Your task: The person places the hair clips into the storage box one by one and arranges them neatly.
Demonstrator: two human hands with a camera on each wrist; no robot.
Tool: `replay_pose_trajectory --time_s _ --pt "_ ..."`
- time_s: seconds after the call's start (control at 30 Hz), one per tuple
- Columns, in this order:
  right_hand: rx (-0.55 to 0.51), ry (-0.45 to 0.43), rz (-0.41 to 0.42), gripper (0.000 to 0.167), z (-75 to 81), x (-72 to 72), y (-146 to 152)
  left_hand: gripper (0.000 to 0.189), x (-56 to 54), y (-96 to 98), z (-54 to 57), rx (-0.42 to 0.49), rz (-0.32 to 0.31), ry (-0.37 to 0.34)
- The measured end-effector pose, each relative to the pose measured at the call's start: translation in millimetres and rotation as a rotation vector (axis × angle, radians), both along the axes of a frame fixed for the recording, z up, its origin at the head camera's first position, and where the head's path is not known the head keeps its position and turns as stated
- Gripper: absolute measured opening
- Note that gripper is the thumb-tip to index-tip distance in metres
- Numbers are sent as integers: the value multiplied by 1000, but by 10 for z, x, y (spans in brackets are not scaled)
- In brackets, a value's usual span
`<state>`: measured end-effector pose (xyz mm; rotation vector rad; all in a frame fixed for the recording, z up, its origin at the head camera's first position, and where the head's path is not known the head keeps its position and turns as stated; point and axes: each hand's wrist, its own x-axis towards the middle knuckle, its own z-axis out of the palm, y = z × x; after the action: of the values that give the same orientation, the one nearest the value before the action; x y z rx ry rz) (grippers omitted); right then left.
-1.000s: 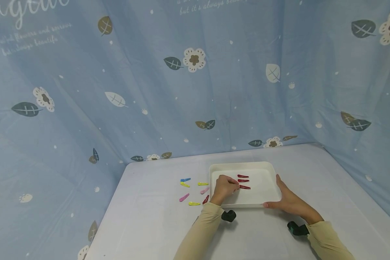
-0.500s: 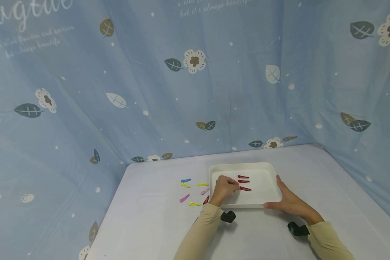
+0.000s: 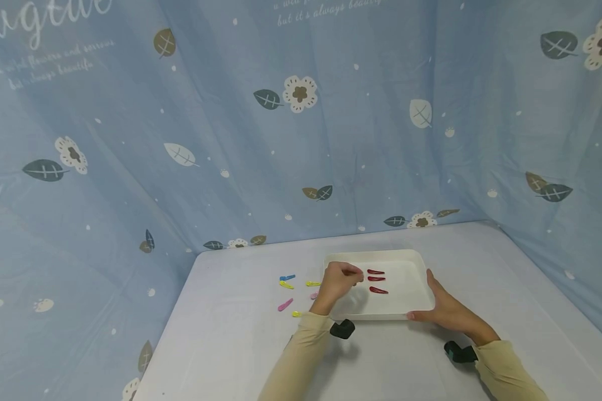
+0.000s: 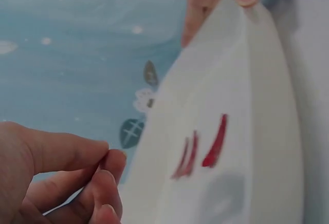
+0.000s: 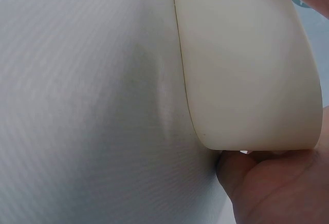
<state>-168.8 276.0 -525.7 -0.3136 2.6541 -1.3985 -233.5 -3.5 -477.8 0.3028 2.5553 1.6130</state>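
A white tray [image 3: 403, 298] lies on the table with three red hair clips [image 3: 376, 279] in a rough column inside it. My left hand [image 3: 337, 284] is raised over the tray's left part, just left of the clips. Its thumb and fingertips are drawn together, and I see nothing held between them in the left wrist view. My right hand [image 3: 451, 309] grips the tray's front right corner, thumb at the front rim and fingers along the right side. The right wrist view shows the tray's outer wall [image 5: 247, 70] close up against that hand.
Left of the tray lie loose hair clips: a blue one [image 3: 287, 277], a pink one [image 3: 285, 304] and several yellow ones [image 3: 286, 284]. Some are partly covered by the left arm. A blue patterned curtain [image 3: 301, 145] hangs behind the table [image 3: 221, 334].
My left hand has let go of the lowest red clip and moved up and left. That clip stays in the tray. The left sleeve now covers the red clip on the table. The right hand has not moved.
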Motion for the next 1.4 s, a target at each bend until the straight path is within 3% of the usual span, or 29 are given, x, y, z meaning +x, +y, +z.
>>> replay_pose_trajectory --time_s 0.33,0.57,0.8,1.07,1.4 --pt "-24 21 16 133 22 5 -4 11 73 -214 249 50 -25 44" --pt "-2 15 4 134 9 2 -5 14 112 -415 341 61 -29 61" --pt "16 5 -5 135 8 2 -10 17 180 -641 423 116 17 25" --pt "5 9 2 134 4 -3 -20 18 242 -836 417 130 86 37" --pt "-10 16 2 134 27 2 -18 19 281 -991 302 83 153 43"
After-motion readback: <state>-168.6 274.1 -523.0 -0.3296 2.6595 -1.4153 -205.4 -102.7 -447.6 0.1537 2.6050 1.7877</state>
